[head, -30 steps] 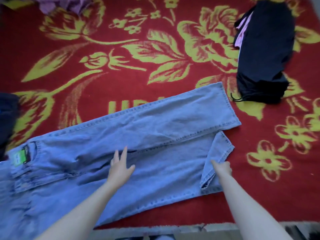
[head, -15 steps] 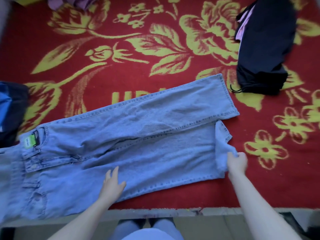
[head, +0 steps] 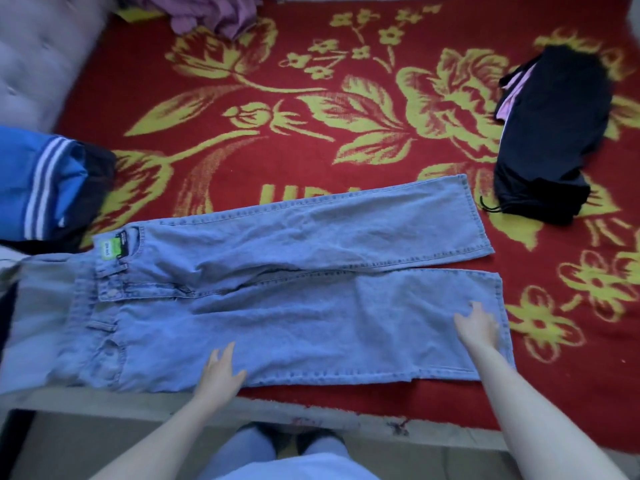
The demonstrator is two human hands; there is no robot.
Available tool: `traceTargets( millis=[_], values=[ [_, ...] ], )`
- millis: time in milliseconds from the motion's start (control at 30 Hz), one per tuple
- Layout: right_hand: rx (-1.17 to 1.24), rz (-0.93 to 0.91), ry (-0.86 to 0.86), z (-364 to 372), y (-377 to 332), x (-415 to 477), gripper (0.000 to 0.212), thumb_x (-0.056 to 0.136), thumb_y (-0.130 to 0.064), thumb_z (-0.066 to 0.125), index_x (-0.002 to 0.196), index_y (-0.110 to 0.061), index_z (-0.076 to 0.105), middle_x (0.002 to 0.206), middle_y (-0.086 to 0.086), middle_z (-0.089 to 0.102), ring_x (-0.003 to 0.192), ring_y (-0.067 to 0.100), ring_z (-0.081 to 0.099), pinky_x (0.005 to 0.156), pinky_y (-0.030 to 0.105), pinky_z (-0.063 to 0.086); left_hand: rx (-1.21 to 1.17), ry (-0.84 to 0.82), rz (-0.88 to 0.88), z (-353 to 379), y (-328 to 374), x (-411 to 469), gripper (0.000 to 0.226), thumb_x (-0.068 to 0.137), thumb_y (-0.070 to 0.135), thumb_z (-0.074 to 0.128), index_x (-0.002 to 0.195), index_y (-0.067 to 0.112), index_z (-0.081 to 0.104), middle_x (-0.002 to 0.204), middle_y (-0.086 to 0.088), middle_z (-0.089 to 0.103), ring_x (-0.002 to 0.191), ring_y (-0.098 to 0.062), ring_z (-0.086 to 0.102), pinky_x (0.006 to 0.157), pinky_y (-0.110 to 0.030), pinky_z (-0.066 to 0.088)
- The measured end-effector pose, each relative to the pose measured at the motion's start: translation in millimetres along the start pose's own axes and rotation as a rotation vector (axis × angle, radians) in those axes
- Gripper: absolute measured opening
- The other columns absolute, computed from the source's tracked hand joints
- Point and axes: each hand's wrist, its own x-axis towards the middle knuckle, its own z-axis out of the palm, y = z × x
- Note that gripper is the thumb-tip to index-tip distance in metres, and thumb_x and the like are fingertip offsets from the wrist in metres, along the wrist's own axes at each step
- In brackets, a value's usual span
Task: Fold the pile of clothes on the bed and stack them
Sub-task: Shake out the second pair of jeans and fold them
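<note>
Two hands rest flat on the jeans [head: 294, 296] in the head view: the left hand [head: 221, 372] and the right hand [head: 478, 327], fingers spread, gripping nothing. The jeans lie spread along the near edge of the bed [head: 242, 150], waist leftward. This looks like smoothing before the first fold; next, one leg needs pinching at hem and waist and laying over the other
</note>
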Motion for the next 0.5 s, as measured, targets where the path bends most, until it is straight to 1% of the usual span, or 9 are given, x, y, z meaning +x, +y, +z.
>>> traceTargets(
  millis=[100,200,300,400,500],
  values=[
    [-0.077,-0.183,-0.113,31,-67,-35,0.049,0.092,-0.019,0.048,0.139,-0.009,0.039,0.138,0.023,0.038,0.129,0.037,0.033,0.102,0.039,0.033,-0.01,0.039,-0.053,-18,-26,0,0.066,0.093,0.028,0.05,0.148,0.013,0.016,0.151,-0.017,0.018,0.135,-0.032,0.03,0.109,-0.036,0.03],
    [-0.173,-0.349,-0.189,58,-123,-63,0.048,0.092,-0.02,0.046,0.139,-0.012,0.038,0.139,0.019,0.037,0.13,0.034,0.031,0.102,0.037,0.031,-0.045,0.081,-0.103,-41,-57,5,0.065,0.093,0.026,0.05,0.147,0.011,0.017,0.151,-0.019,0.018,0.137,-0.033,0.025,0.109,-0.036,0.028],
    [-0.261,-0.505,-0.213,84,-171,-98,0.044,0.093,-0.022,0.045,0.136,-0.013,0.041,0.139,0.015,0.038,0.128,0.033,0.032,0.102,0.037,0.032,-0.11,0.118,-0.155,-68,-90,15,0.063,0.094,0.026,0.05,0.147,0.011,0.019,0.151,-0.018,0.019,0.138,-0.034,0.022,0.11,-0.038,0.026],
    [-0.345,-0.6,-0.264,112,-208,-130,0.042,0.096,-0.024,0.042,0.137,-0.015,0.04,0.14,0.011,0.036,0.129,0.028,0.031,0.1,0.036,0.033,-0.151,0.188,-0.205,-102,-123,32,0.059,0.093,0.024,0.05,0.145,0.011,0.025,0.148,-0.016,0.028,0.135,-0.033,0.028,0.108,-0.037,0.027],
    [-0.38,-0.642,-0.301,141,-242,-157,0.04,0.098,-0.026,0.04,0.137,-0.016,0.039,0.141,0.009,0.035,0.13,0.027,0.029,0.1,0.037,0.035,-0.215,0.25,-0.201,-145,-153,60,0.054,0.092,0.022,0.051,0.142,0.008,0.034,0.139,-0.019,0.041,0.126,-0.034,0.038,0.103,-0.038,0.034]
  ],
)
